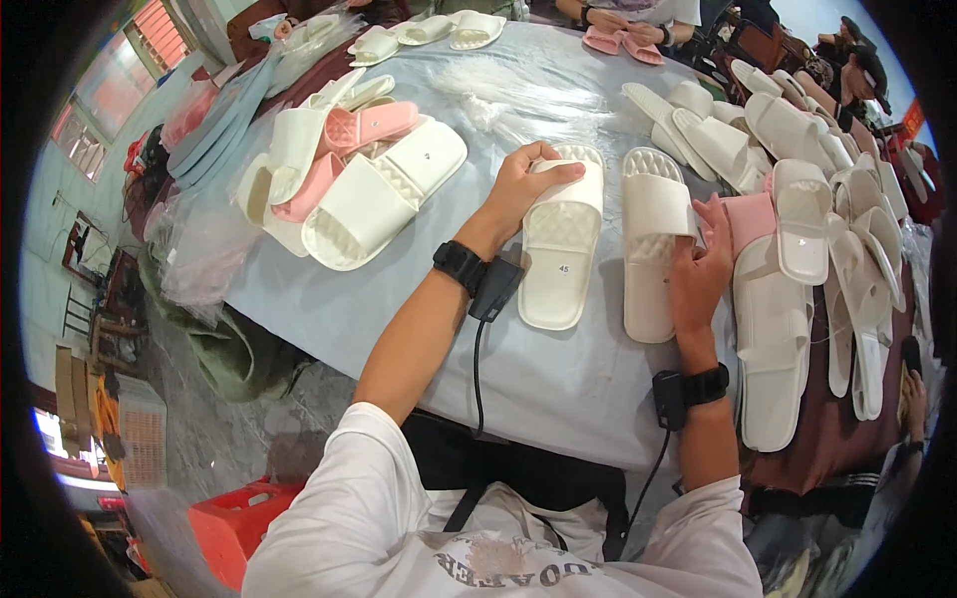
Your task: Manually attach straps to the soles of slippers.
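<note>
Two white slide slippers lie side by side before me, soles down on the covered table, toes pointing away. My left hand (533,184) is closed over the strap of the left slipper (558,269), its thumb lying across the top. At the outer edge of the right slipper (650,289) is my right hand (701,264), bent round the side of the strap; its thumb touches the strap's near edge. Some of its fingers are partly hidden. Just beyond that hand lies a pink slipper (748,217), partly covered by white ones.
White and pink slippers (364,219) are heaped on the left; a larger pile of white slippers (773,339) fills the right. Clear plastic bags (498,95) lie farther back. Across the table, another person's hands (623,25) hold pink slippers (623,44). A red stool (234,523) stands lower left.
</note>
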Available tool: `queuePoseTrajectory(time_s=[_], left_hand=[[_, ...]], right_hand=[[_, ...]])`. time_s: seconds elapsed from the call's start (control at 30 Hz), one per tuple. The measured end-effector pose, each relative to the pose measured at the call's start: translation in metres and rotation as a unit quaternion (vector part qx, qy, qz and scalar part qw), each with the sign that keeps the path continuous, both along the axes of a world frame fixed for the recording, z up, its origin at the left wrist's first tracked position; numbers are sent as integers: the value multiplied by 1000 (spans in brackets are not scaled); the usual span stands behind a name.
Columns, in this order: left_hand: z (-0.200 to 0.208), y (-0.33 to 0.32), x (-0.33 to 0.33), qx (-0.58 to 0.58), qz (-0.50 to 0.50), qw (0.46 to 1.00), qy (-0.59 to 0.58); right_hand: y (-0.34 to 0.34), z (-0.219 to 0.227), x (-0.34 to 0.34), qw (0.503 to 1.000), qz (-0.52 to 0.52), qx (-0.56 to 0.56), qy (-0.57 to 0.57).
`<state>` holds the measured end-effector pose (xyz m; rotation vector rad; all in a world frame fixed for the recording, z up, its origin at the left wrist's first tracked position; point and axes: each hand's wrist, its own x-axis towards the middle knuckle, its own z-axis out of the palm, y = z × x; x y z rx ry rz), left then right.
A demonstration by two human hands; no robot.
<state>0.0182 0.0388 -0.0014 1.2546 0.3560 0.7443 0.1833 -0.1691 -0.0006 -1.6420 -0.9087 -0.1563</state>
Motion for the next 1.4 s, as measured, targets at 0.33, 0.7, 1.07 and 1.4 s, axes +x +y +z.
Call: queuePoseTrajectory(time_s=[0.33, 0.7, 1.07, 1.4], left_hand=[[-14, 8, 8, 138, 84, 984, 78], [-17, 8, 7, 185, 92, 968, 142], [-20, 9, 8, 307, 127, 939, 89], [-12, 5, 5, 202, 22, 974, 98]], right_hand=[[0, -10, 9, 999, 12, 27, -11], [-1, -8, 8, 998, 23, -56, 20], [-5, 13, -19, 936, 124, -129, -304], [-9, 11, -35, 898, 168, -230, -336]])
